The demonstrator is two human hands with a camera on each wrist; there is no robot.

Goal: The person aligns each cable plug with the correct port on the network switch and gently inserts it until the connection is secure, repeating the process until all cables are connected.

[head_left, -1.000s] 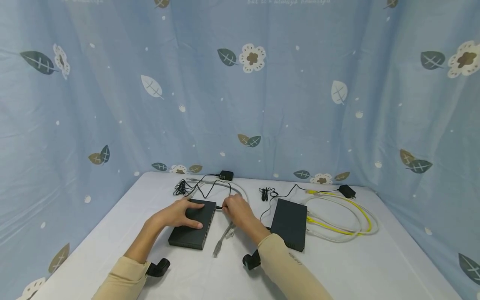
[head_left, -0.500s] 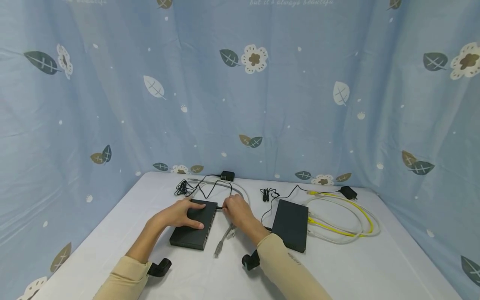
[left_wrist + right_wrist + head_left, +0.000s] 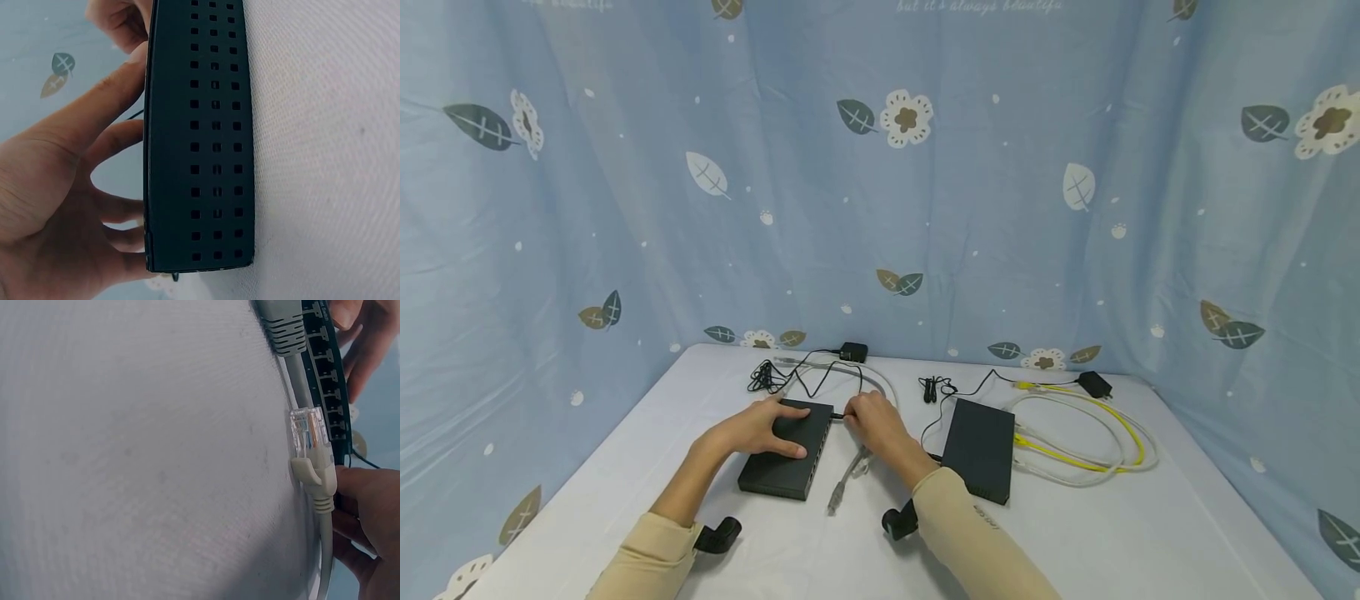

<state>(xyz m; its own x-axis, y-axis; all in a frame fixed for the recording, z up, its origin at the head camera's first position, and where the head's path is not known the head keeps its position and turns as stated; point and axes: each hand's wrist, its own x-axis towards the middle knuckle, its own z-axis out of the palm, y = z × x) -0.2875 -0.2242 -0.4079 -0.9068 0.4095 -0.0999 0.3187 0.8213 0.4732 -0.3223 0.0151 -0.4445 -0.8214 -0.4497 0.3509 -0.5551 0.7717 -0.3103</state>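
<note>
A black network switch (image 3: 790, 467) lies flat on the table's left half, its row of ports facing right. My left hand (image 3: 760, 427) rests on top of it, thumb and forefinger spread and pressing on the lid. At its far right corner, my right hand (image 3: 876, 421) pinches a black power plug (image 3: 838, 416) that meets the side of the switch; the fingers hide how deep it sits. In the right wrist view, a white network cable plug (image 3: 315, 462) and a grey network cable plug (image 3: 284, 328) lie beside the port row.
A second black switch (image 3: 979, 450) stands to the right, with yellow and white network cables (image 3: 1131, 437) looping from it. Power adapters (image 3: 853, 352) and bundled black cords (image 3: 765, 377) lie along the back of the white table (image 3: 1097, 542), before a blue curtain (image 3: 985, 225).
Both hands keep their places on the switch and the plug. The head view has shifted only slightly.
</note>
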